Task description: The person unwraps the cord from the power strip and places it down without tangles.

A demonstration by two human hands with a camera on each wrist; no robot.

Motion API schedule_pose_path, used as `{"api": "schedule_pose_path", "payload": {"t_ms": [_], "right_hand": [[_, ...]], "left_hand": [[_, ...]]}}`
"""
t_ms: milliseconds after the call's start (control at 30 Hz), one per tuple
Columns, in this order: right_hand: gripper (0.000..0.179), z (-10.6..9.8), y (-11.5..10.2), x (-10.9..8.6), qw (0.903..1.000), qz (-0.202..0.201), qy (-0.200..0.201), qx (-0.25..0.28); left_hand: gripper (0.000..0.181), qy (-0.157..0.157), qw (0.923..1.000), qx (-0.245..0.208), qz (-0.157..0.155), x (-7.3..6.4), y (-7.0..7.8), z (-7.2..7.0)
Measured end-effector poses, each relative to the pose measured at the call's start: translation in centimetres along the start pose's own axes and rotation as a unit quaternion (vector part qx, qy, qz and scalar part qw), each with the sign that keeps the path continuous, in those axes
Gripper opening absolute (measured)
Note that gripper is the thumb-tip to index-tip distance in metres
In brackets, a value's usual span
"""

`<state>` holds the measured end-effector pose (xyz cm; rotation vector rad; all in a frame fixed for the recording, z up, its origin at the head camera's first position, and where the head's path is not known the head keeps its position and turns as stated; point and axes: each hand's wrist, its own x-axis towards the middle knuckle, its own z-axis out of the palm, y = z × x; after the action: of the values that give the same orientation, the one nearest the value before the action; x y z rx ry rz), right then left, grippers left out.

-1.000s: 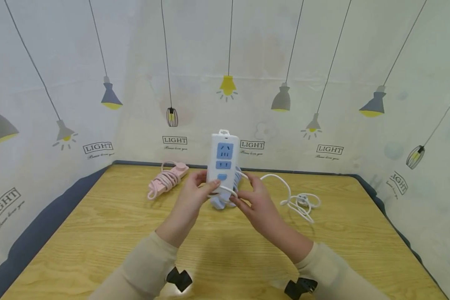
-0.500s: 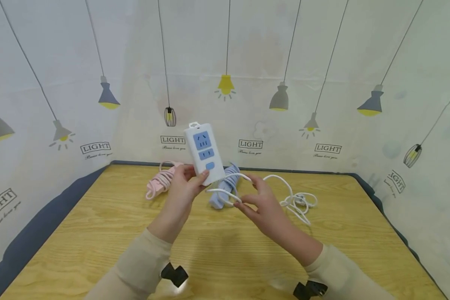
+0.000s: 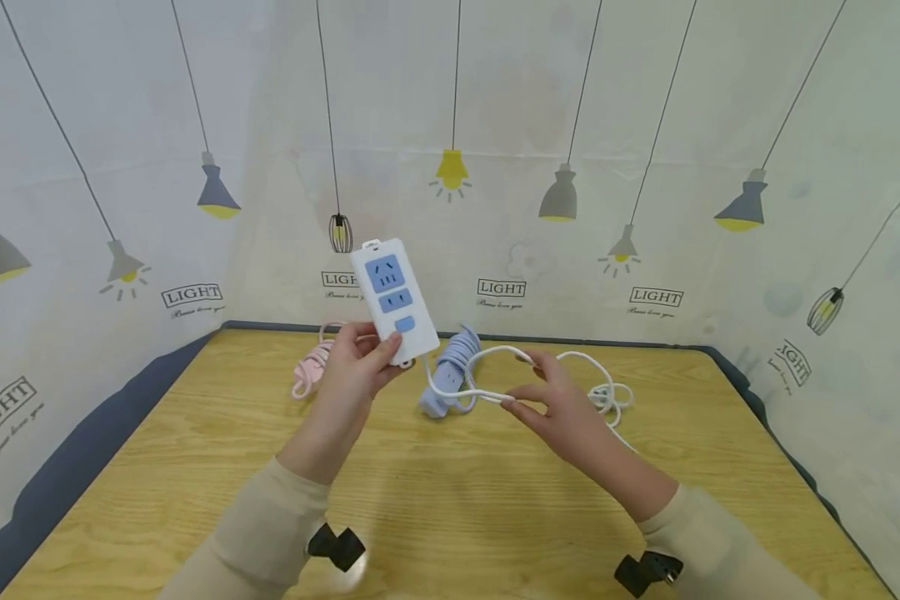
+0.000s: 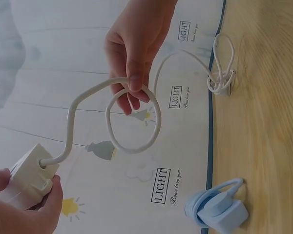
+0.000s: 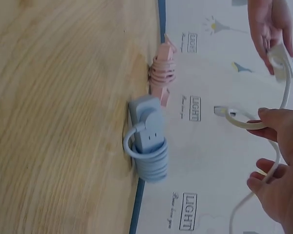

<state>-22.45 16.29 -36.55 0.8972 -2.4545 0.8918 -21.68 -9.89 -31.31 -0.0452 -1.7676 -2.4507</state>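
My left hand [image 3: 341, 375] holds a white power strip [image 3: 395, 302] with blue sockets and a blue switch, raised above the table and tilted left. The thumb lies on its front near the switch. From its lower end runs a white cord [image 4: 70, 129]. My right hand [image 3: 573, 421] pinches this cord between thumb and fingers to the right of the strip. A round cord loop [image 4: 158, 124] hangs from those fingers in the left wrist view. Farther right, the cord ends in a loose bundle [image 4: 219, 84] on the table; the plug is hard to make out.
A light blue power strip [image 5: 149, 126] wrapped in its own cord lies at the back middle of the wooden table [image 3: 435, 517]. Behind my left hand is a pink power strip [image 5: 162, 73], also cord-wrapped. A printed curtain [image 3: 495, 217] surrounds the table's back and sides.
My left hand has moved left with the white power strip, which has gone from upright to tilted. My right hand has moved right with the cord, widening the gap between them.
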Motion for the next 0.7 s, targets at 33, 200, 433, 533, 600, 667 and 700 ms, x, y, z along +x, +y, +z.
{"api": "schedule_pose_path", "payload": {"t_ms": [33,200,433,533,600,667,700], "right_hand": [[0.008,-0.2,0.3,0.0,1.0000,0.004,-0.004,0.001],[0.010,-0.9,1.0,0.3,0.9996,0.021,-0.020,-0.003],[0.013,-2.3,1.4,1.0,0.9942,0.072,-0.060,0.053],[0.015,-2.8,1.7,1.1,0.9902,0.100,-0.076,0.062],[0.016,-3.1,2.0,1.1,0.9878,0.114,-0.083,0.067],[0.017,-3.4,2.3,1.0,0.9844,0.131,-0.089,0.078],[0.018,-3.6,2.6,1.0,0.9832,0.137,-0.090,0.081]], "left_hand": [[0.037,-0.010,0.9999,0.009,-0.002,-0.1,0.1,0.0],[0.039,-0.082,0.9921,0.095,0.001,-0.5,0.3,-0.3],[0.041,-0.181,0.9652,0.184,0.039,-0.6,-0.1,0.5],[0.042,-0.211,0.9551,0.204,0.039,-0.5,-0.4,1.1],[0.042,-0.226,0.9490,0.217,0.035,-0.3,-0.7,1.6],[0.042,-0.239,0.9440,0.226,0.030,-0.2,-1.1,2.1],[0.043,-0.244,0.9423,0.228,0.029,0.0,-1.3,2.4]]}}
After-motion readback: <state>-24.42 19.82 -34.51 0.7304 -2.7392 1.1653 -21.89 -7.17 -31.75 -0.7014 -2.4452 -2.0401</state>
